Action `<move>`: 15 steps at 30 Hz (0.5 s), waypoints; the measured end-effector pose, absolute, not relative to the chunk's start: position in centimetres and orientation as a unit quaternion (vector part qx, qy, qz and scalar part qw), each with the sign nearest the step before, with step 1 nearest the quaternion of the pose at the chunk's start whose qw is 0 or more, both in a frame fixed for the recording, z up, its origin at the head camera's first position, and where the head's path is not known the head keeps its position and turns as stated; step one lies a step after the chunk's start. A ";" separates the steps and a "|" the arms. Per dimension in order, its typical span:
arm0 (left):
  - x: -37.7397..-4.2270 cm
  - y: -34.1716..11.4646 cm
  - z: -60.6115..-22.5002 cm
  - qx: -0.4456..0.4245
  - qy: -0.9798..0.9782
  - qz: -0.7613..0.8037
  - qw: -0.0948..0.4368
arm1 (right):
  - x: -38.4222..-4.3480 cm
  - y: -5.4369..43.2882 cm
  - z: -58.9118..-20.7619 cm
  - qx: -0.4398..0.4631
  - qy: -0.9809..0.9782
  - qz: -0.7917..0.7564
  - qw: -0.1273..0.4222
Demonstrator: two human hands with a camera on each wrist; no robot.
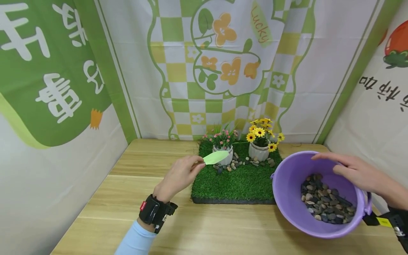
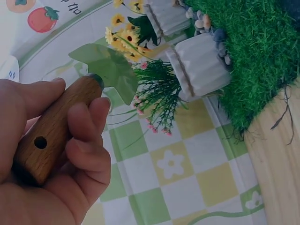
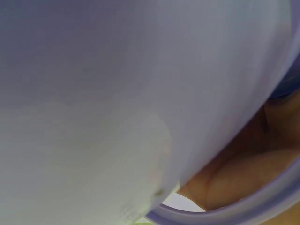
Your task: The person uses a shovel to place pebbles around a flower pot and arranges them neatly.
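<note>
My left hand point(image 1: 180, 175) grips a small garden trowel by its wooden handle point(image 2: 58, 129). The trowel's light-green blade point(image 1: 216, 157) points right and overlaps the pot of pink flowers point(image 1: 224, 156) in the head view. On the right, my right hand point(image 1: 360, 173) holds the rim of a purple bucket point(image 1: 287, 198), thumb over the inner side. Inside the bucket lie many pebbles point(image 1: 325, 202) and a dark elongated piece point(image 1: 343, 201). Its pale wall point(image 3: 93, 112) fills most of the right wrist view, with the palm point(image 3: 243, 183) between wall and handle.
A mat of artificial grass point(image 1: 232, 186) lies on the wooden table point(image 1: 127, 205). On it stand the pink-flower pot and a pot of yellow flowers point(image 1: 259, 151), with loose pebbles point(image 1: 234, 164) around their bases. Printed cloth point(image 1: 134, 71) encloses the back and sides.
</note>
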State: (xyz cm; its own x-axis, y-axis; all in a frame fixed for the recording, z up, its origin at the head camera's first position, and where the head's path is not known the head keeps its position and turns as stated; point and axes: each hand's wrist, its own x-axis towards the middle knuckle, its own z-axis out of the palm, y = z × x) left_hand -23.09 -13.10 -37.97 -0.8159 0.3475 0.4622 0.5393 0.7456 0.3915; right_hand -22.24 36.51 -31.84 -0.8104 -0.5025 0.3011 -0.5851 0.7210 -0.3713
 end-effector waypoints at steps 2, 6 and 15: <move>-22.9 -13.2 -38.1 -0.238 -0.917 -0.262 0.183 | -22.2 36.6 -32.0 0.295 -0.922 0.236 0.088; -22.6 -13.4 -38.5 -0.231 -0.921 -0.260 0.174 | -22.1 37.3 -32.2 0.284 -0.922 0.251 0.076; -22.4 -14.3 -38.9 -0.213 -0.922 -0.263 0.187 | -22.7 37.8 -32.2 0.262 -0.931 0.245 0.065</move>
State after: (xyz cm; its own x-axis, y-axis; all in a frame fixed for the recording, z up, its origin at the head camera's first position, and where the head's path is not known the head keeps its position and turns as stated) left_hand -22.40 -14.33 -38.87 -0.8394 0.2939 0.4572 0.4910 0.7708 0.4060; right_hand -22.71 37.78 -32.22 -0.8541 -0.4567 0.2491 -0.5201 0.7426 -0.4219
